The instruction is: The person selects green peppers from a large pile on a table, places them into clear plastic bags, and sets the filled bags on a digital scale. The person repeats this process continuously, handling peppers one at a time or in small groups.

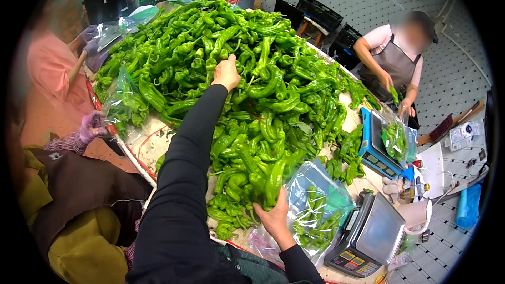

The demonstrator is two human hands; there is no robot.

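Observation:
A large heap of long green peppers (185, 43) covers the table. One arm in a black sleeve reaches up over it; this is my left hand (227, 73), its fingers among the peppers at the heap's middle. Whether it grips one is hidden. Near the front edge, my right hand (275, 215) holds several green peppers (272, 181), its thumb apart from the fingers. Right beside it lies a clear plastic bag (315, 209) with peppers inside. A digital scale (367, 236) with a metal plate stands to the right of the bag.
Co-workers stand around the table: one at the right beside a blue scale (375, 142), one at the far side, others at the left. Another bag of peppers (126, 102) lies at the left edge. A mug (414, 213) and bottles stand at the right. Black crates (319, 12) stand beyond.

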